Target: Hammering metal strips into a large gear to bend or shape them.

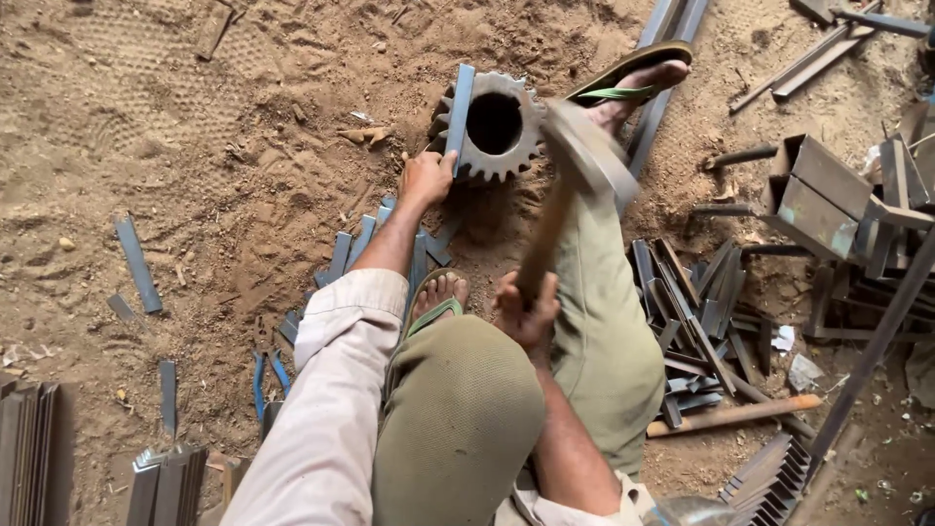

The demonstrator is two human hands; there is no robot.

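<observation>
A metal strip is held on a large gear while a hammer is raised.

The strip (459,115) is pinched upright against the gear (494,125) by the left hand (427,178); the hammer (570,185), blurred, is gripped by the closed right hand (527,312) nearer the body.

We have a single view, taken from a camera worn on the person's head. It looks steeply down and a little forward over the person's own lap to the sandy ground (195,146). We sit close: the knees and forearms fill the lower middle of the frame, and the left hand (427,178) and right hand (527,310) lie near its centre. The far side of the ground runs along the top edge, where a big gear (497,125) stands. With no second camera, we share no part of the scene between views.
</observation>
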